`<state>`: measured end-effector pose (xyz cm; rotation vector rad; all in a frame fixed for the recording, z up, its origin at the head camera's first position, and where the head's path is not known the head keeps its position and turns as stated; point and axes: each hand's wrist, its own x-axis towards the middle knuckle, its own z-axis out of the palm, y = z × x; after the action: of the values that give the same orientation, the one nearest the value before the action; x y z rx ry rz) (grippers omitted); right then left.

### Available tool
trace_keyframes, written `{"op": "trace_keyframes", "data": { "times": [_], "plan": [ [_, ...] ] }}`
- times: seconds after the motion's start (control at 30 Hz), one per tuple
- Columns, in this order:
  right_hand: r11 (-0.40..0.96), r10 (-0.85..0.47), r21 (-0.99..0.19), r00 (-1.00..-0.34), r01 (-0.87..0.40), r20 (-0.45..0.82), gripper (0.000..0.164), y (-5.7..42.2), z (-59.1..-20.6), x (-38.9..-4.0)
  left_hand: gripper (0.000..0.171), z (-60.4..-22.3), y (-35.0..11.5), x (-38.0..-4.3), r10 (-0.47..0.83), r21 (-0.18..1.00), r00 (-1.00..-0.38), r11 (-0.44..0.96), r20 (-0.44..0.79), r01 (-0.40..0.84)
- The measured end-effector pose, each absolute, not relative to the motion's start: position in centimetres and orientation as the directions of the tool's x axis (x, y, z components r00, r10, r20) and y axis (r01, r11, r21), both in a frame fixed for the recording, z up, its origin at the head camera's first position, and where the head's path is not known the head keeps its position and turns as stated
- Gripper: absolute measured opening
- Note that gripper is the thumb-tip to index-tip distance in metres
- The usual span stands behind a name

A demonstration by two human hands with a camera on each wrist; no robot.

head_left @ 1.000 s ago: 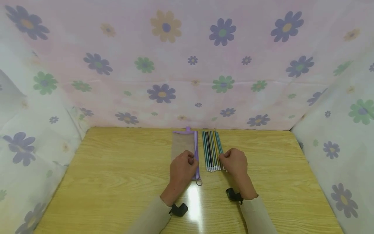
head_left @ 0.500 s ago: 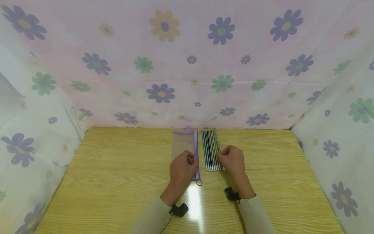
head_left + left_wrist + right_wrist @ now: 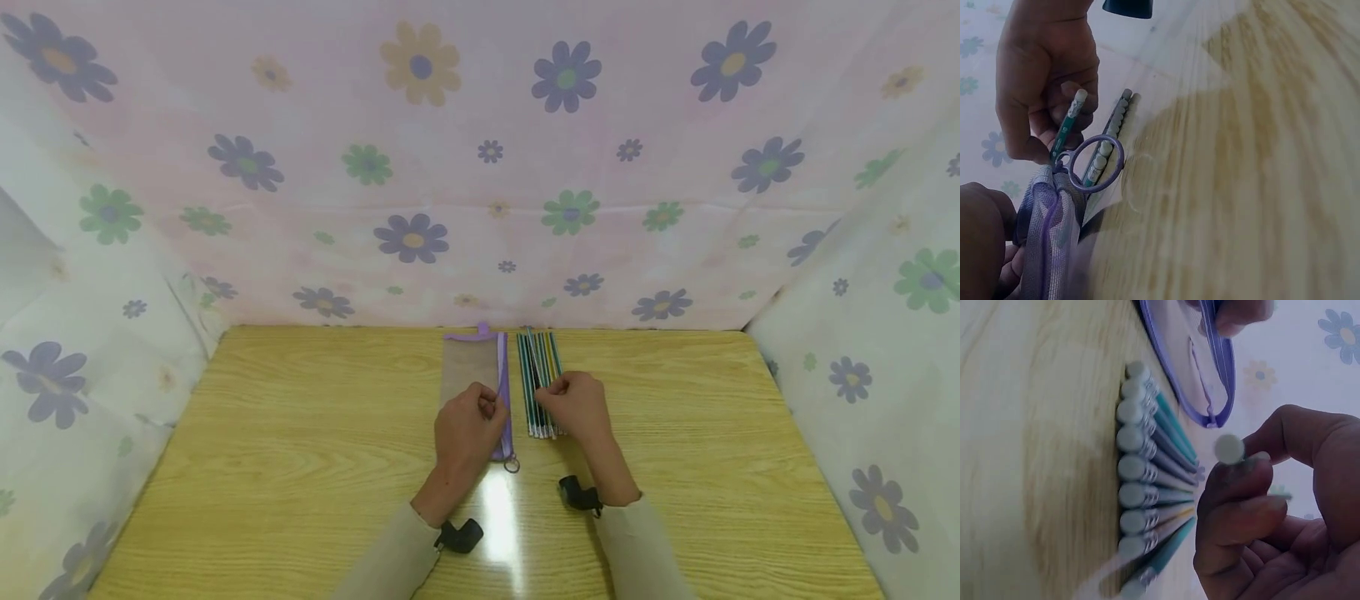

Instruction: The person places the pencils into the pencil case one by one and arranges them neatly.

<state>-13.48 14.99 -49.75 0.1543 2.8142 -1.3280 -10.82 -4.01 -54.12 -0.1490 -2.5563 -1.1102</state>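
My right hand (image 3: 581, 408) pinches a green pencil (image 3: 1067, 128) between thumb and fingers, its white eraser end toward me. It holds this pencil above a row of several pencils (image 3: 527, 400) lying side by side, erasers at the near end. Left of the row lies a mesh pencil case (image 3: 467, 360) with purple zipper trim. My left hand (image 3: 467, 429) grips the case's zipper edge. In the right wrist view the case's purple-edged mouth (image 3: 1227, 375) gapes apart. A round ring (image 3: 1096, 164) hangs from the case's near end.
The wooden table (image 3: 300, 467) reaches to a flowered cloth (image 3: 480, 167) hanging behind and at both sides. Black wrist cameras (image 3: 461, 537) sit on both wrists.
My right hand has lifted a pencil from the row's right end and carried it left over the other pencils, toward the case. The left hand has stayed nearly still.
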Motion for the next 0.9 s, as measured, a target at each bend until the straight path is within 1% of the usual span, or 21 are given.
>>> {"op": "trace_keyframes", "data": {
  "times": [0.37,0.6,0.9],
  "plan": [
    [0.573,0.001,-0.809,-0.988,0.126,-0.153,0.016,13.8,-49.3,-13.8,0.009,-53.8,-3.8,-10.9,-0.06,0.68,-0.922,0.694,0.381,0.236],
    [0.539,-0.047,-0.832,-0.981,0.133,-0.187,0.023,12.9,-49.0,-14.0,0.01,-53.6,-3.9,-11.0,-0.062,0.672,-0.909,0.694,0.412,0.257],
    [0.487,-0.07,-0.863,-0.979,0.135,-0.193,0.017,12.6,-49.3,-13.9,0.007,-53.8,-4.0,-11.1,-0.054,0.664,-0.884,0.681,0.464,0.307]
  ]
}}
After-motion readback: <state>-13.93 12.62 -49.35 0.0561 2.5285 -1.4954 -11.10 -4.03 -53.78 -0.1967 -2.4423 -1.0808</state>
